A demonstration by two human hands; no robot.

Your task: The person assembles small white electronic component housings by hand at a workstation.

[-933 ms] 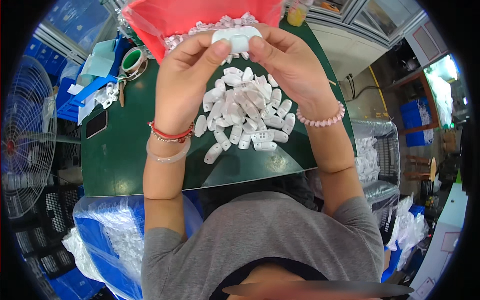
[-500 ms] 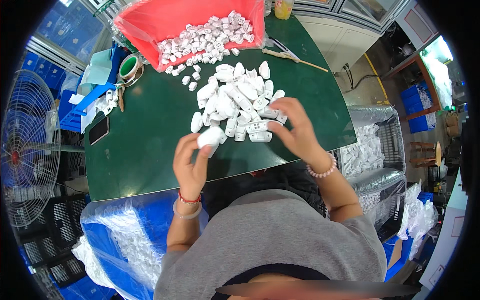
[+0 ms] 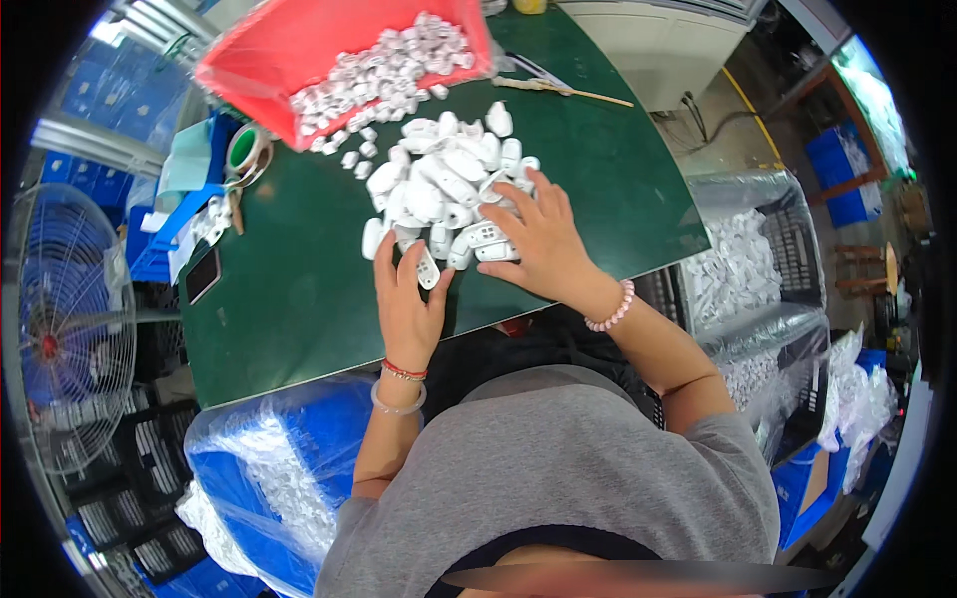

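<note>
A heap of white plastic casings (image 3: 439,184) lies on the green table (image 3: 299,299), some rounded and smooth, others with small square openings. My left hand (image 3: 406,309) is at the heap's near left edge, thumb and fingers on either side of one white casing (image 3: 428,271) that shows its square openings. Over the heap's right side my right hand (image 3: 543,244) is spread, fingers apart and fingertips on or just above the pieces. Beside its thumb and index finger lies another casing with square openings (image 3: 485,234); a firm hold on it does not show.
A red bin (image 3: 299,50), tipped toward me, spills small white parts (image 3: 384,75). Tape roll (image 3: 244,149), phone (image 3: 203,275) and blue tray (image 3: 150,254) are at left. A thin stick (image 3: 588,97) lies far right. Plastic-lined crates (image 3: 743,184) stand right of the table.
My left hand has moved to the heap; the smooth casing it held up no longer shows there, and one with openings is between its fingers. My right hand has spread over the heap. The view has shifted.
</note>
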